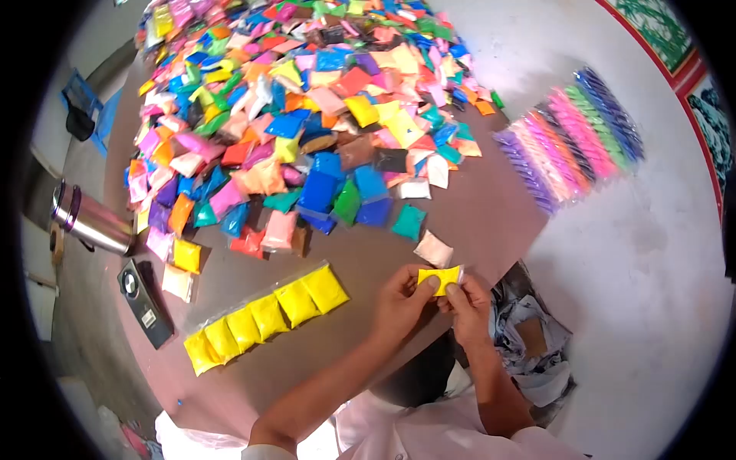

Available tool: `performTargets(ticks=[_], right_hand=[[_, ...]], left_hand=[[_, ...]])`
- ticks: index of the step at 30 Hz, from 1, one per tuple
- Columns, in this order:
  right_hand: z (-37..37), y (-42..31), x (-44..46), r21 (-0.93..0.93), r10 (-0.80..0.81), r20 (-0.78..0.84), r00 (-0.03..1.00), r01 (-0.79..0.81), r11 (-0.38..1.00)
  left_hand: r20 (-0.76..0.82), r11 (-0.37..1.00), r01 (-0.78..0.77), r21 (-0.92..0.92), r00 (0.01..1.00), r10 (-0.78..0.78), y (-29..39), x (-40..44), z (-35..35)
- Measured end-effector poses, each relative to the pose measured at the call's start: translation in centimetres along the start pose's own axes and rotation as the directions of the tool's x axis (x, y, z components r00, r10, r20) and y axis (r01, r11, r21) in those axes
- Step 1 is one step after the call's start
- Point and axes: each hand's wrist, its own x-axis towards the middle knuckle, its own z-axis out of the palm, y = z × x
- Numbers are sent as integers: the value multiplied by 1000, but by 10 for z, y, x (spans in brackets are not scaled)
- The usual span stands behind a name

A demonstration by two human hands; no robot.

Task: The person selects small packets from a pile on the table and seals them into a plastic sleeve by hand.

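My left hand [402, 299] and my right hand [466, 303] come together near the table's right front edge. Between them they grip a small yellow packet [441, 277] in clear film, thumbs pressed on its lower edge. The fingers behind the packet are partly hidden. Just beyond it lies a pale peach packet [434, 250], and farther back a teal packet [409, 221]. To the left of my left hand, several yellow packets joined in a strip [264, 316] lie slanted on the brown table [353, 257].
A big heap of coloured packets [307, 115] covers the table's far side. A steel flask [93, 218] and a dark box [146, 303] stand at the left. Bundles of twisted coloured strips [571, 142] lie at the right. Below the right edge is a bin of crumpled wrappers [533, 330].
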Motion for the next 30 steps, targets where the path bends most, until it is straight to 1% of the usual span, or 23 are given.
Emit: performTargets(ticks=[1,3,4,5,6,7,9,10,12,13,14,15,16,18,19,21,23,24,25,26,27,29,30], right_hand=[[-2,1,2,7,-14,-11,1000,14,1000],[1,5,4,134,-6,1,1000,6,991],[-3,10,7,80,-14,1,1000,14,997],[-5,6,4,97,-30,21,999,28,995],[-4,-1,1,26,31,41,999,-32,999],[-5,-6,1,-50,90,61,994,-87,995],[-10,-2,3,-43,72,94,993,-68,997],[-10,3,4,-54,75,91,993,-70,996],[-5,5,6,-44,30,108,994,-25,999],[-5,6,6,-50,1,106,994,4,999],[-6,5,6,-170,-80,127,989,101,980],[-4,5,4,-164,-90,134,987,111,980],[0,2,0,-165,-125,119,985,143,976],[7,0,-4,-165,-157,105,982,173,971],[8,1,-6,-161,-173,97,980,187,969],[11,3,-6,-154,-191,87,978,203,967],[12,7,-6,-129,-214,8,977,213,968],[10,10,-4,-124,-217,7,976,217,968],[4,13,-3,-128,-218,43,975,222,967],[0,16,-2,-132,-218,81,972,228,965],[-1,18,0,-128,-220,85,972,230,965],[-1,22,2,-203,-317,136,939,340,918],[0,21,1,-201,-318,139,938,341,918]], left_hand=[[17,1000,-3,7,1000,3,-2,2,-2],[35,965,-50,259,999,42,-2,5,-10],[39,960,-69,272,997,60,0,3,-10],[38,960,-21,280,999,11,8,-1,-7],[33,956,17,292,999,-28,14,-2,-6],[23,950,-18,312,1000,11,16,-1,-6],[135,900,-65,432,991,6,10,-2,-6],[131,890,-85,448,991,29,3,0,-10],[152,934,-36,356,988,-20,-8,6,-16],[153,931,-52,362,988,-4,-10,5,-16],[139,952,-47,302,990,5,-9,4,-15],[124,970,-41,241,992,11,-8,3,-14],[126,968,-53,244,992,23,-9,4,-14],[98,992,-9,127,995,-3,-11,2,-14],[96,992,-10,130,995,-3,-11,1,-14],[107,983,-69,171,993,51,-8,0,-12],[122,984,-41,171,992,21,-9,-1,-13],[138,985,-18,171,990,-6,-9,0,-13],[139,984,-21,174,990,-4,-8,0,-13],[150,973,-41,228,989,6,-7,0,-12],[160,958,-61,280,987,16,-7,0,-12],[165,963,-64,261,986,21,-15,3,-16],[173,969,-64,238,985,23,-19,4,-18]])
